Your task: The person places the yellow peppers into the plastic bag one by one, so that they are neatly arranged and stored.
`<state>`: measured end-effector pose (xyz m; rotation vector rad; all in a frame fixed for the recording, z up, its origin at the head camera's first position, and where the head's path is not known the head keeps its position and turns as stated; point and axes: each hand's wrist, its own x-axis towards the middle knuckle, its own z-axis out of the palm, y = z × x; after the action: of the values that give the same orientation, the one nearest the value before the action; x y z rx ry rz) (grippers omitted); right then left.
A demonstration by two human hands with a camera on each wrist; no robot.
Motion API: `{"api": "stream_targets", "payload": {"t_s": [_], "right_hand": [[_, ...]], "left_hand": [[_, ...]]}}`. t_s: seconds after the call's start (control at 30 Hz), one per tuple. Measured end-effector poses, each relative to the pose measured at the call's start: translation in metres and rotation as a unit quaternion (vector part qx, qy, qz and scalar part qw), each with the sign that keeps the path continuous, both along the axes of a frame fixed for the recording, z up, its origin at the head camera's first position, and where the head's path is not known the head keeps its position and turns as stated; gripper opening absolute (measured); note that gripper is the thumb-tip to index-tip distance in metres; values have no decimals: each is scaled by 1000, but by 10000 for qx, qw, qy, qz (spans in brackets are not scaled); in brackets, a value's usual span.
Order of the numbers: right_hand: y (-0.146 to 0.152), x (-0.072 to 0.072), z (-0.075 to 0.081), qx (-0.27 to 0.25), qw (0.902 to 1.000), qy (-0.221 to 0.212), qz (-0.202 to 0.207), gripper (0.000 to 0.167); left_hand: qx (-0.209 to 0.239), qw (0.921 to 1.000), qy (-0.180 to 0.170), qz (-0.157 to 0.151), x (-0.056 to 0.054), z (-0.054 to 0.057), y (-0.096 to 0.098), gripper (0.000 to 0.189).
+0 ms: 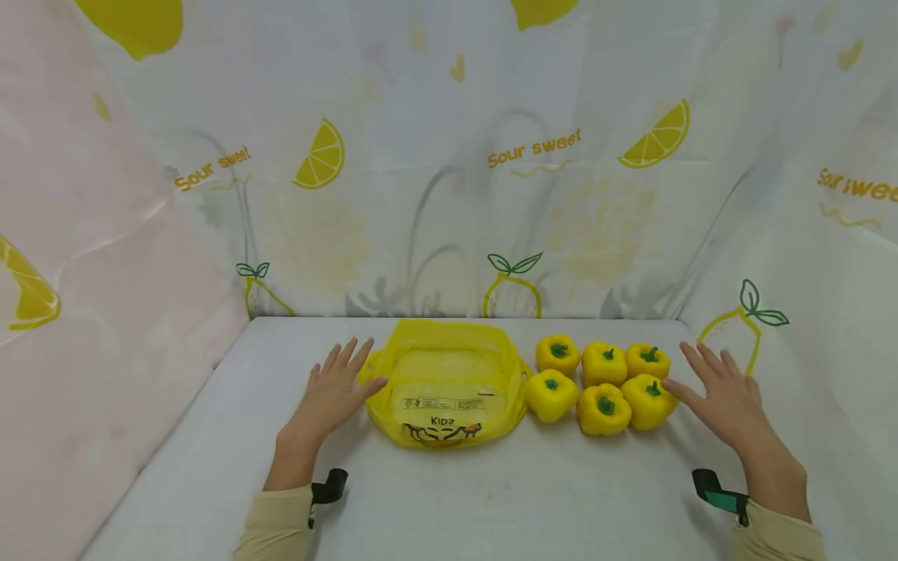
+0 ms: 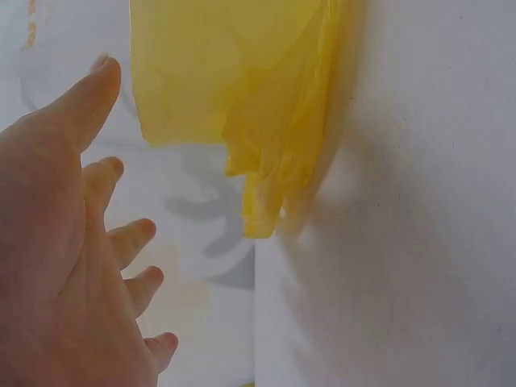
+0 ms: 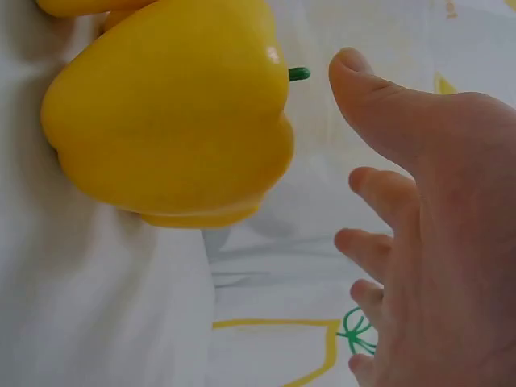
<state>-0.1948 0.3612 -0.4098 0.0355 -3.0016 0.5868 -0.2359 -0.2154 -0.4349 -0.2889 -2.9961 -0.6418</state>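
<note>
A yellow plastic bag (image 1: 449, 366) stands on the table with its mouth spread and "KIDS" lettering on its front side. Just left of it, my left hand (image 1: 335, 396) hovers with fingers spread, holding nothing. The left wrist view shows the bag's crumpled side (image 2: 282, 121) apart from the fingers. Right of the bag, several yellow bell peppers (image 1: 605, 409) with green stems sit in two rows. My right hand (image 1: 726, 397) is beside the rightmost front pepper (image 1: 648, 403), fingers spread and holding nothing. In the right wrist view a gap separates the thumb from that pepper (image 3: 177, 113).
The white table (image 1: 505, 506) ends at a hanging backdrop (image 1: 449, 195) printed with lemons. More printed cloth hangs along the left and right sides. A dark wrist mount sits on each forearm near the sleeve cuff.
</note>
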Motion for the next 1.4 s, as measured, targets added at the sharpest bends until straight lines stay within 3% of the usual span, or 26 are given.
{"api": "stream_targets", "payload": {"t_s": [0.23,0.47,0.7,1.07,1.4], "right_hand": [[-11,1,10,94,9991,-359,224,96],[-18,4,18,-203,9947,-978,229,101],[-23,4,18,-382,9941,-953,343,98],[-30,1,11,-491,9906,-1190,452,88],[-35,-3,9,-606,9880,-1371,383,89]], "left_hand": [[49,9997,-187,-174,-1,-2,6,80],[102,9994,-146,-290,-2,-7,10,81],[305,9980,-280,-472,-2,-10,16,69],[629,9924,-1023,-273,1,-10,22,61],[774,9909,-1096,-144,0,-14,23,66]]}}
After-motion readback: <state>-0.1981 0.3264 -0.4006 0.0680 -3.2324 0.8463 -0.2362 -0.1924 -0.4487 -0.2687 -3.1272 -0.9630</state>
